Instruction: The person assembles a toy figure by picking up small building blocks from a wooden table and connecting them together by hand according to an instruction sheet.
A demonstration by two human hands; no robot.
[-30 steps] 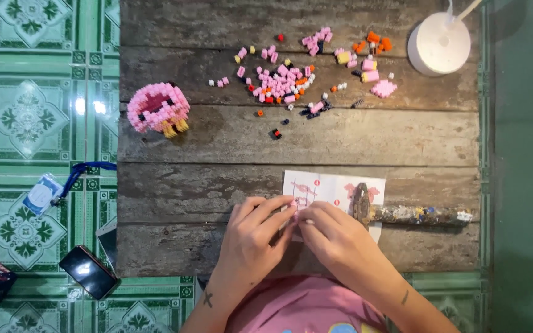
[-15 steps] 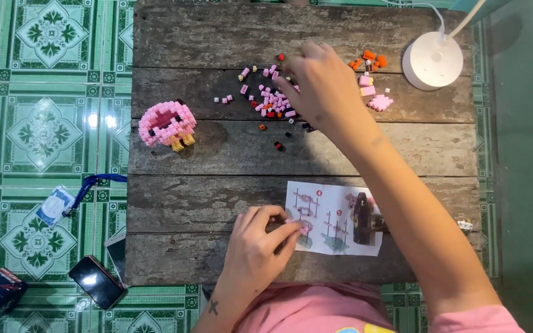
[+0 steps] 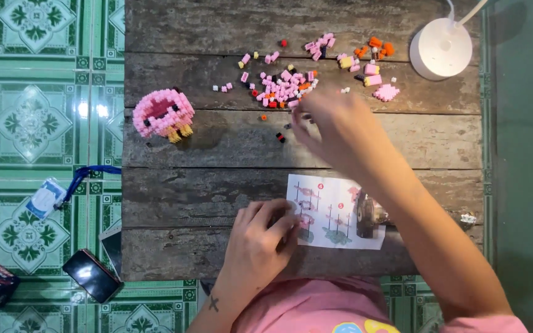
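Weathered wooden table (image 3: 217,197) over green floor tiles (image 3: 38,123); both hands' grip unclear.

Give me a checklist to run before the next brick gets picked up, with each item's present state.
1. Right hand near the loose brick pile: ok.
2. Right hand's fingertips holding a brick: cannot tell, blurred.
3. Left hand resting at the instruction sheet: ok.
4. Sheet lying flat on the wooden table: ok.
5. Pink brick figure standing apart from both hands: ok.
6. White lamp base away from the pile: ok.
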